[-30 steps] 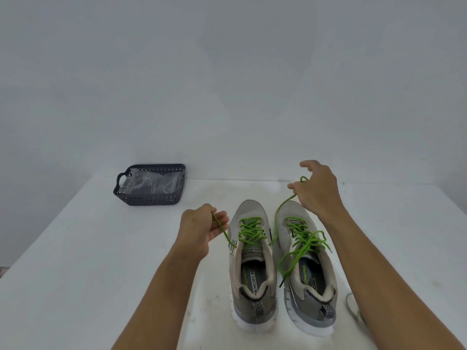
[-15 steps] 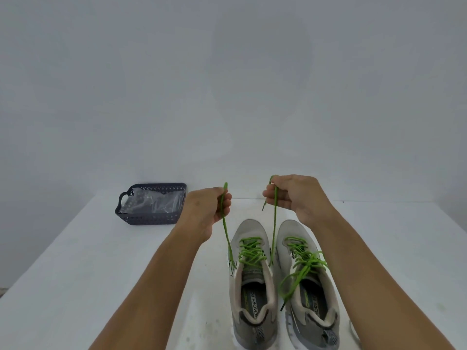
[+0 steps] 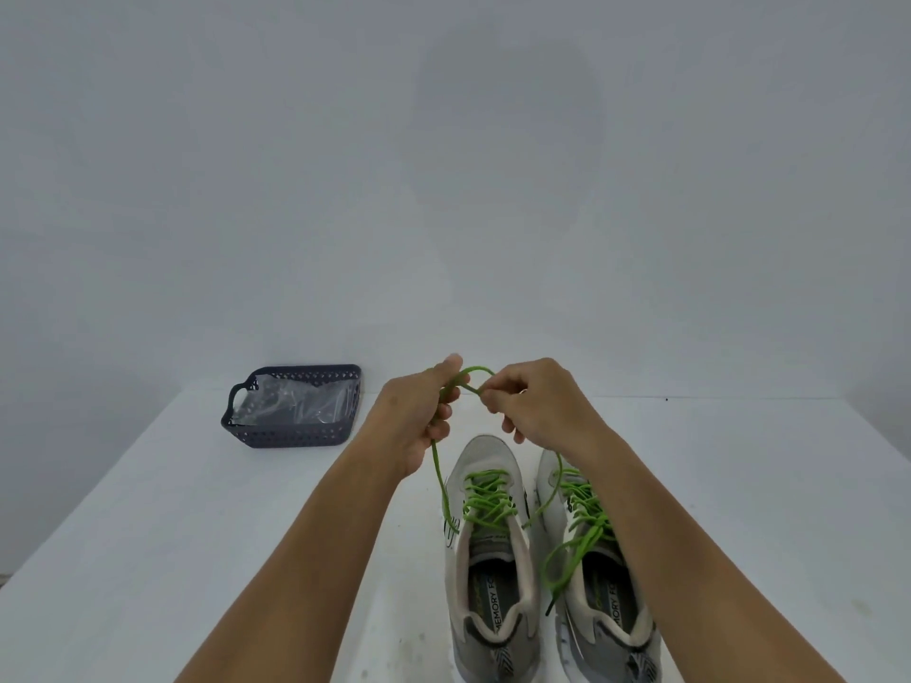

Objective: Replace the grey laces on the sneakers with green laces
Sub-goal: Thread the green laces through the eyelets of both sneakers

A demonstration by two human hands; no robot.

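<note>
- Filling lower frame: white table (image 3: 148, 559); grey wall (image 3: 443, 165) behind.
- Basket (image 3: 296, 431) left of centre.
- Left hand (image 3: 414, 421), right hand (image 3: 537, 411) each pinching green lace (image 3: 475, 371) above sneakers (image 3: 488, 559).

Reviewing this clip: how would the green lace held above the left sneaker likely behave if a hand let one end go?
The green lace is probably floppy: it curves between both hands and arcs over the fingertips. Released, it would likely drop limp beside the left sneaker. It looks thin and light.

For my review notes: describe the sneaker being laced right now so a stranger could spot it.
On the white table two grey sneakers stand side by side. It is the left sneaker, whose green lace ends rise to both hands, left and right; the other sneaker's lace lies loose.
</note>
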